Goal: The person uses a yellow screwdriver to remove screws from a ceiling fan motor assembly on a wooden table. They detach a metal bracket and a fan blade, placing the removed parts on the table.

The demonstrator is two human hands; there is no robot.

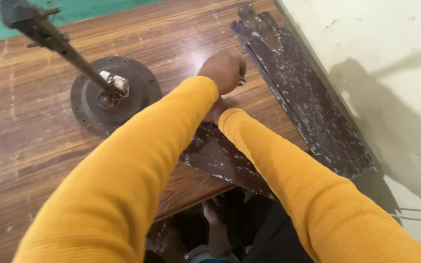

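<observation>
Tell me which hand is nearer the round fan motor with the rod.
Left. The left hand is just right of the round fan motor; the right hand, mostly hidden under the left sleeve, lies lower, slightly farther away.

- A round dark fan motor housing [115,95] is lying on the wooden table [20,131], loose wires showing at its hub.
- A dark rod [59,46] is rising tilted from that housing's centre.
- A pale wall [391,48] is standing well right of the housing.
- A green floor [74,12] is showing beyond the housing.
</observation>
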